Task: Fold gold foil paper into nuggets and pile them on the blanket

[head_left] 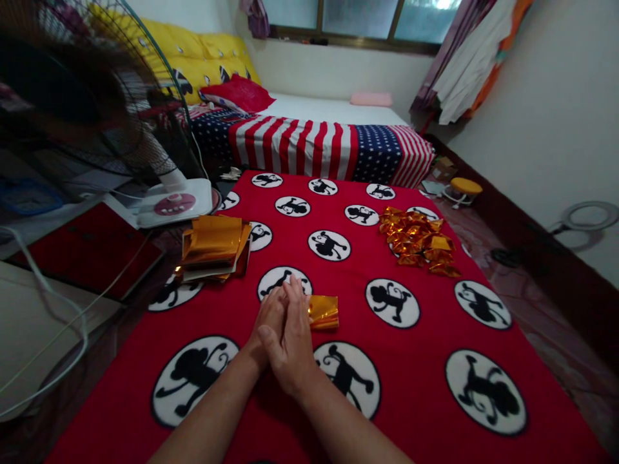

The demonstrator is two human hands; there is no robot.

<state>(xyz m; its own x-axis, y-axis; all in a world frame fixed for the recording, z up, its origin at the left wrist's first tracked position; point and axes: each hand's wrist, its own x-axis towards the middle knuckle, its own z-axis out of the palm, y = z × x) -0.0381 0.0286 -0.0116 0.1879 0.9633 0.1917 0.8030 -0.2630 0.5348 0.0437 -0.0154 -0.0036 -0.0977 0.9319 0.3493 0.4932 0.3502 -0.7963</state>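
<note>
Here's the gold sheet (325,312), lying just below the middle of the frame, one end poking out to the right of the hands. Looks feather-light, thin and slick, so it should crease easily and may slide or tear if tugged; the bare right-hand edge seems the place to pinch. And the grip: left hand (271,319) and right hand (293,328) are pressed together, fingers long and pointing up the frame; whether they've caught the sheet's hidden end, I can't tell. Beneath it all, the red blanket (333,277). Over at centre left, a stack of gold paper (215,235); at right, a heap of folded gold pieces (416,238). Upper left, a fan (176,203); top centre, a bed (329,106).
</note>
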